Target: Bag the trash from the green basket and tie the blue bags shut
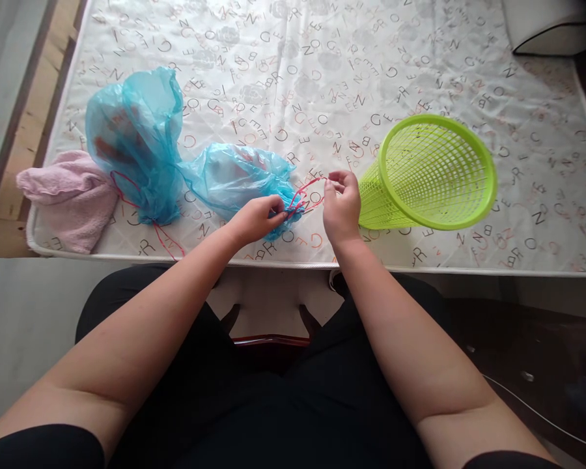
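My left hand (262, 217) is closed on the gathered neck of a blue plastic bag (239, 170), which lies on its side with something pale and orange-brown inside. From that neck a red drawstring (312, 182) loops across to my right hand (340, 203), whose fingertips are pinched on it. Farther left stands a second blue plastic bag (135, 120), puffed out and bunched at its lower end, with its own red string (168, 242) trailing to the table edge. The two bags touch each other.
A green mesh waste basket (389, 210) lies tilted just right of my right hand, its mouth facing me. A folded pink cloth (73, 205) rests at the left corner. Beneath everything is a letter-printed mattress-like cover (283, 85). A white object with black edging (549, 29) sits far right.
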A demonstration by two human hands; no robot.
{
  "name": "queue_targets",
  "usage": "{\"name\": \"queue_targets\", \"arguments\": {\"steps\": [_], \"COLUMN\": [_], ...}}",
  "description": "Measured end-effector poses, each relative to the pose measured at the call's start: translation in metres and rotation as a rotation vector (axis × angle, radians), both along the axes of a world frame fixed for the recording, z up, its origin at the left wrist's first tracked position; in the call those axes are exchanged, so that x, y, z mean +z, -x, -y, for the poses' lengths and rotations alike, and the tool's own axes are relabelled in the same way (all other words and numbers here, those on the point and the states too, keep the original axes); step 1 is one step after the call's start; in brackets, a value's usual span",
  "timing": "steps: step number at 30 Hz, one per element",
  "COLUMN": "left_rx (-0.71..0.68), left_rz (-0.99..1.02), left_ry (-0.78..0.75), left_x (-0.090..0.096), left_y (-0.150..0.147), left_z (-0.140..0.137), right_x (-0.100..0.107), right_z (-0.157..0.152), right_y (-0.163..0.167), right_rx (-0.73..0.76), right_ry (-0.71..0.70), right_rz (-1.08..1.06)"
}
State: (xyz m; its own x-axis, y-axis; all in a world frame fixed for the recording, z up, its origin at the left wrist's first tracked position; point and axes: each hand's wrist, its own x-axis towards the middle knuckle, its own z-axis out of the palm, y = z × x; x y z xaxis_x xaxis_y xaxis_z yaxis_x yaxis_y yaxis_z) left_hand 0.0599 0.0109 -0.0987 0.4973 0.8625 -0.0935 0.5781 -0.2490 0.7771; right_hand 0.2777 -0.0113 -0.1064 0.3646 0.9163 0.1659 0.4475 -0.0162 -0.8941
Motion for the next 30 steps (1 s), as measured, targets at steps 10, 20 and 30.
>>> {"name": "queue_targets", "arguments": {"steps": [10, 20, 30], "left_rx": [-0.033, 0.084, 0.100], "left_rz": [0.004, -0.082, -0.172], "left_ry": [-0.001, 0.005, 0.028], "left_x": [-0.001, 0.000, -0.001], "left_y": [0.001, 0.002, 0.002], "left_z": [0.000, -0.003, -0.002], "right_x": [0.018, 0.007, 0.006], "right_z": [0.011, -0.003, -0.005], "right_y": [0.014, -0.003, -0.014], "right_rx": [0.263, -0.038, -0.121], "right_ry": [0.140, 0.180, 0.040], "right_rz": [-0.023, -0.592, -0.692]}}
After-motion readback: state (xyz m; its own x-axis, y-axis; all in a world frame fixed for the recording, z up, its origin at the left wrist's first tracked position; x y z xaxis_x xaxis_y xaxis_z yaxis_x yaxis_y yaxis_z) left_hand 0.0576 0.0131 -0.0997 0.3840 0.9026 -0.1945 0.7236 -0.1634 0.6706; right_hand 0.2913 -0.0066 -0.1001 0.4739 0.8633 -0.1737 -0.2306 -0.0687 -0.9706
